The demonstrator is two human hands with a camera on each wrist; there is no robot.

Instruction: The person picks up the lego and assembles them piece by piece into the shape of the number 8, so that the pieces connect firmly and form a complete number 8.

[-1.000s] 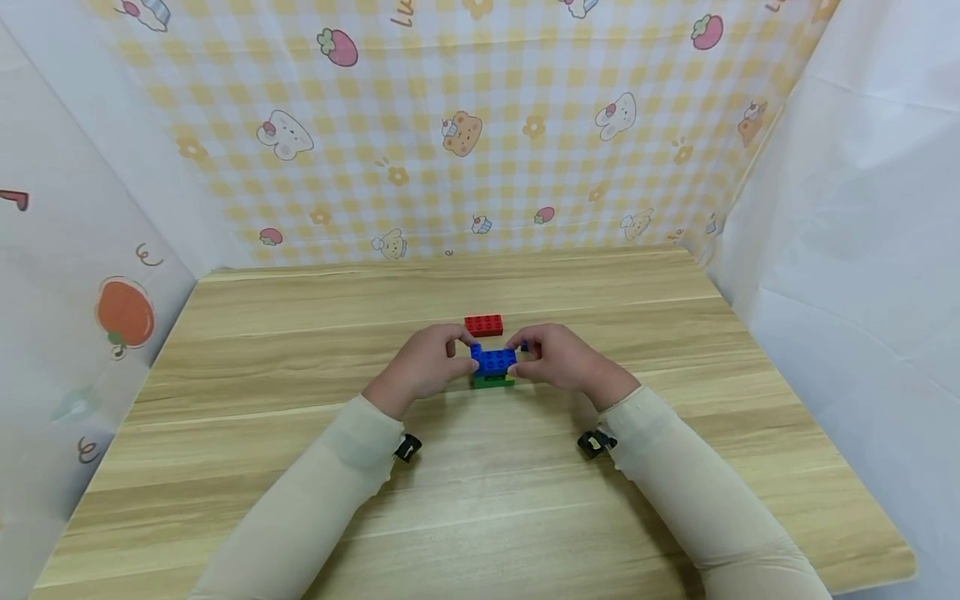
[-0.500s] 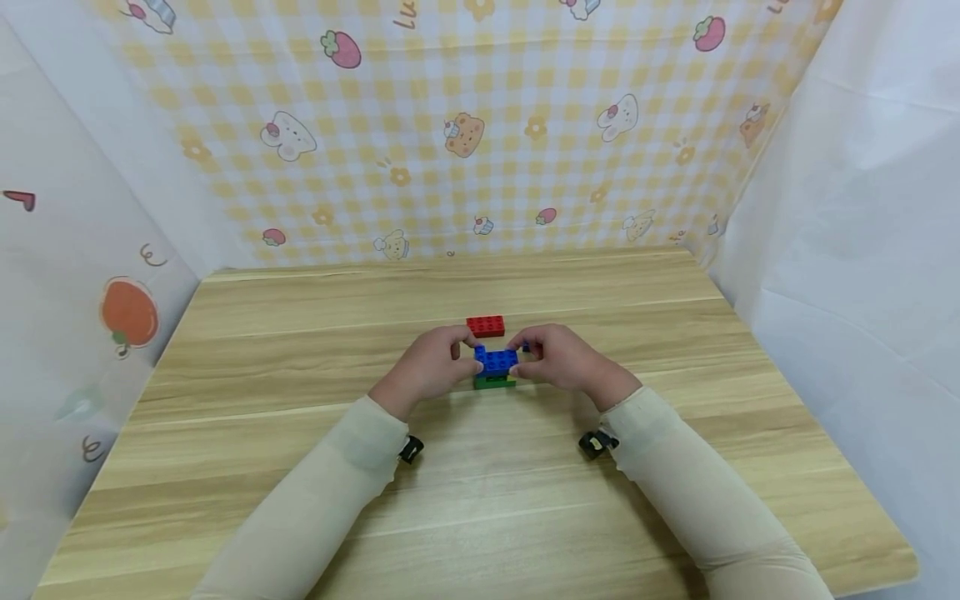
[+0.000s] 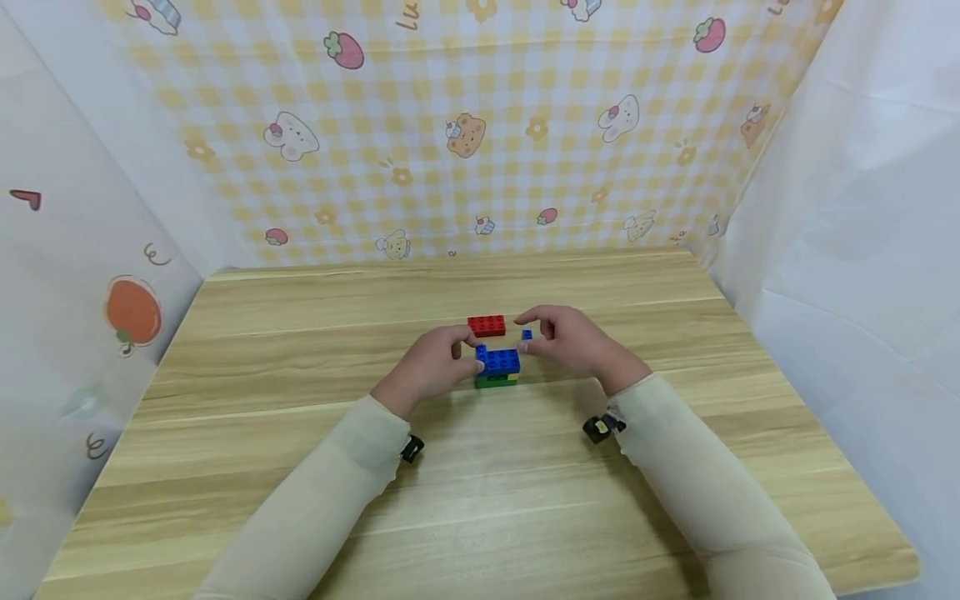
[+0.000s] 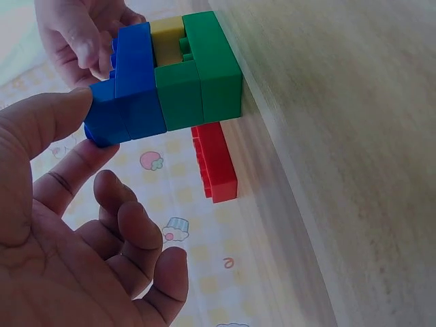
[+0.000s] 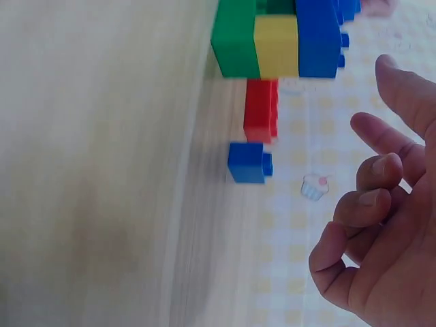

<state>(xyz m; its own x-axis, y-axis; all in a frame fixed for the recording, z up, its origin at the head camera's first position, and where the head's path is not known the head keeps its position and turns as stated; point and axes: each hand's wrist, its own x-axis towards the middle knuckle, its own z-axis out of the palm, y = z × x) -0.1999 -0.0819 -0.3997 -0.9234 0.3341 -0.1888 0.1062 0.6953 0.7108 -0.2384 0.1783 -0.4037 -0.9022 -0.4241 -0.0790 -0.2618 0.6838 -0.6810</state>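
Observation:
A stack of toy building bricks stands mid-table. Its base is a long green brick (image 4: 218, 68). On that sit a small green brick (image 4: 178, 97) at the left end and a yellow brick (image 5: 276, 45) at the right, with a gap between. A long blue brick (image 3: 502, 360) bridges them. Atop its left end is a small blue brick (image 4: 107, 116), pinched between thumb and index finger of my left hand (image 3: 429, 367). My right hand (image 3: 576, 343) is off the stack, thumb and index finger apart, holding nothing. Near it a second small blue brick (image 5: 246, 162) lies loose on the table.
Behind the stack a long red brick (image 3: 486, 325) lies on the wooden table (image 3: 337, 317). A yellow-checked cloth (image 3: 420, 92) hangs along the table's back edge, and white cloth (image 3: 862, 208) on the right.
My right hand has let go of the stack's right end and moved slightly up and right, its fingers spreading, uncovering the loose small blue brick. My left hand keeps its pinch.

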